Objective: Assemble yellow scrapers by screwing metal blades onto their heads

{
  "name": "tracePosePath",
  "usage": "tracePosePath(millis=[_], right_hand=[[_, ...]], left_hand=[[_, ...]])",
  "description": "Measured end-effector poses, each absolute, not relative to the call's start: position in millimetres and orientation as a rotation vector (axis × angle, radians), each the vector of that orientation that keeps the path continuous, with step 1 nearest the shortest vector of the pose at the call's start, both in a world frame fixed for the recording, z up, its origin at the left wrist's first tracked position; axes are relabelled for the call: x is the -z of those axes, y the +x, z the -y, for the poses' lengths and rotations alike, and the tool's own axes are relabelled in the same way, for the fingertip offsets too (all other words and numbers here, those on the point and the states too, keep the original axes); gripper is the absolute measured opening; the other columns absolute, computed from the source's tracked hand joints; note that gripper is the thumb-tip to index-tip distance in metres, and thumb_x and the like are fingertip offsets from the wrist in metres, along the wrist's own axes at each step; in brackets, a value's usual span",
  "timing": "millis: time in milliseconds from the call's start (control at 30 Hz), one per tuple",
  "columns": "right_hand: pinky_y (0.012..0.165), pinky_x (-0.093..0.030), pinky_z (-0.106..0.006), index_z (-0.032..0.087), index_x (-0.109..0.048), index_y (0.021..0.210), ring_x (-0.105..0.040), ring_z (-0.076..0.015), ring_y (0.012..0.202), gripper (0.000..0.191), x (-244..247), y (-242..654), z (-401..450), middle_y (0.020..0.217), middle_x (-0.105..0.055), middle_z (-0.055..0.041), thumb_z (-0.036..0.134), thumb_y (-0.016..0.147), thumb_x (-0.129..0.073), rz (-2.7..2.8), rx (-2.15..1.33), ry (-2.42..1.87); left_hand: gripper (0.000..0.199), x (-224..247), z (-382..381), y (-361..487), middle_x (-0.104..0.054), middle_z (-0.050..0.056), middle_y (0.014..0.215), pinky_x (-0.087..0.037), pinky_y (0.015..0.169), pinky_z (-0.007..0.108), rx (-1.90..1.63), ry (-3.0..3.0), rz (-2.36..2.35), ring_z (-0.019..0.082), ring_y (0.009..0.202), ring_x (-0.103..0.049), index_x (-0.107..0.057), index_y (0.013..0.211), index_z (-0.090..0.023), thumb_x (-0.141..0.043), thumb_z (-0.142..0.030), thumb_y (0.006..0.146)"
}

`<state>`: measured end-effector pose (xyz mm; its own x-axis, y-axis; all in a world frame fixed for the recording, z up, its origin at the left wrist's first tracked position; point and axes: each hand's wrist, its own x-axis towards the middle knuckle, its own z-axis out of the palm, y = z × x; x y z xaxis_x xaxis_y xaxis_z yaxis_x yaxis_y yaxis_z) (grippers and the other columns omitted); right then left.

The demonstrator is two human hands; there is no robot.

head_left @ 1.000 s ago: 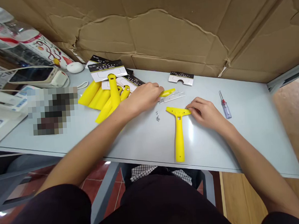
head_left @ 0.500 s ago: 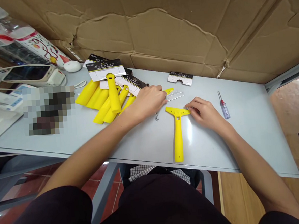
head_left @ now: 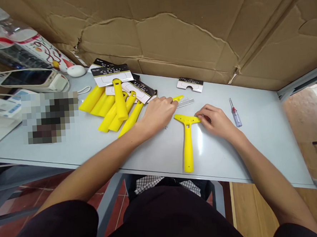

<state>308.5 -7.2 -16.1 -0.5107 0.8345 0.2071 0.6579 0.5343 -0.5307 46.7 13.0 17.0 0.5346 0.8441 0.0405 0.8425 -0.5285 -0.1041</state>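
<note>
A yellow T-shaped scraper [head_left: 187, 141] lies on the table, its wide head away from me and its handle pointing at me. My right hand [head_left: 214, 119] pinches the right end of that head between thumb and fingers. To the left of the head, my left hand [head_left: 159, 113] is curled with its fingertips down; whatever they hold is hidden. Just below it a few tiny screws [head_left: 166, 127] show, partly covered. Thin clear-looking blades or strips [head_left: 186, 102] and a yellow piece [head_left: 178, 98] lie beyond its fingers.
A pile of yellow scraper handles [head_left: 121, 104] with black-and-white header cards lies to the left. A loose card [head_left: 190, 84] rests at the back, a screwdriver [head_left: 235, 114] at the right. A phone [head_left: 29, 78] and bottles [head_left: 33, 44] stand far left. Cardboard [head_left: 169, 35] walls the back.
My left hand has shifted slightly down towards me, and its fingers now cover most of the small screws. My right hand stays at the scraper's head.
</note>
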Motion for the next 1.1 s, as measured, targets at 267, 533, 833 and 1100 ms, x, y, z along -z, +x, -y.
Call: tracePosePath(millis=[267, 533, 833, 1100], right_hand=[[0.077, -0.051, -0.037, 0.02, -0.076, 0.112, -0.064, -0.0196, 0.081, 0.027, 17.4, 309.9, 6.6, 0.105, -0.069, -0.009, 0.02, 0.103, -0.051, 2.343, -0.536, -1.201], [0.07, -0.054, -0.036, 0.022, -0.075, 0.115, -0.062, -0.0174, 0.07, 0.023, 15.2, 310.1, 5.1, 0.096, -0.073, -0.0061, 0.024, 0.098, -0.059, 1.986, -0.511, -1.254], [0.058, -0.054, -0.034, 0.022, -0.076, 0.094, -0.061, -0.0148, 0.057, 0.02, -0.1, 314.1, 1.7, 0.072, -0.07, 0.0001, 0.039, 0.085, -0.081, 1.468, -1.084, -1.269], [0.058, -0.053, -0.033, 0.022, -0.076, 0.088, -0.062, -0.0146, 0.059, 0.022, -0.4, 312.3, 3.3, 0.075, -0.072, -0.0005, 0.041, 0.081, -0.086, 1.424, -1.133, -1.27]], left_hand=[[0.038, -14.1, -11.1, 48.0, -0.079, 0.021, 0.097, -0.053, 0.08, 0.047, 0.05, -2.667, 1.46, 0.033, 0.09, -0.075, -0.078, 0.11, -0.01, -0.043, -0.003, 0.096], [0.033, -20.5, -17.4, 37.1, -0.085, 0.009, 0.106, -0.057, 0.091, 0.037, 0.866, -2.937, 1.7, 0.022, 0.086, -0.076, -0.085, 0.109, -0.017, -0.056, -0.022, 0.096], [0.033, -28.6, -14.0, 34.7, -0.086, 0.006, 0.098, -0.056, 0.081, 0.034, 0.98, -3.034, 1.726, 0.019, 0.073, -0.07, -0.088, 0.107, -0.02, -0.058, -0.023, 0.093], [0.031, -27.7, -14.8, 34.1, -0.085, 0.005, 0.099, -0.056, 0.081, 0.033, 0.985, -3.03, 1.739, 0.018, 0.071, -0.069, -0.087, 0.106, -0.021, -0.058, -0.021, 0.094]])
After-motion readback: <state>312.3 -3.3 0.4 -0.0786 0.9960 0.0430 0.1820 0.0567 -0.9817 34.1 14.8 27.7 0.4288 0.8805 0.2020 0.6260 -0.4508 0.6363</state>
